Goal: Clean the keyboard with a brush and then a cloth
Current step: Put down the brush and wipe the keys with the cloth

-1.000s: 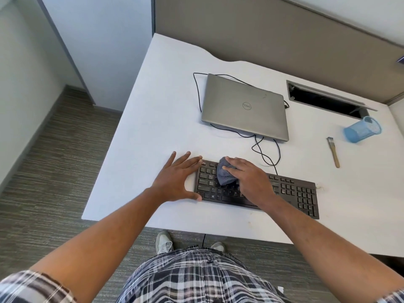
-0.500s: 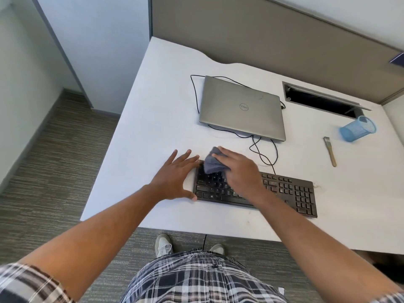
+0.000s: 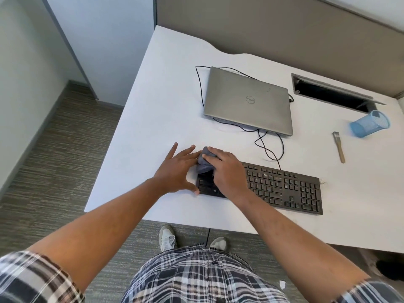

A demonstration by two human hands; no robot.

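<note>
A closed gray laptop sits behind the keyboard, near the back of the desk. A thin black cable loops around the laptop and runs down to the back edge of the keyboard. Off to your right, the brush lies flat on the desk, well apart from the keyboard. A blue mesh cup lies tipped on its side just past the brush. Behind the cup is a long dark slot cut into the desk. Nothing lies between your hands and the keyboard.

The desk is white and smooth. A tan panel stands behind it, and a pale wall is on your left. The floor is gray striped carpet, and your two shoes show below the desk edge.

The keyboard is black and long. Its long side runs left to right in front of you, with the right end a bit closer to you. The number keys are at the right end.

Your right hand is over the left end of the keyboard, with its fingers curled on the gray cloth, pressing it on the keys. Your left hand lies flat beside the keyboard's left end, fingers spread apart, thumb touching its near corner.
</note>
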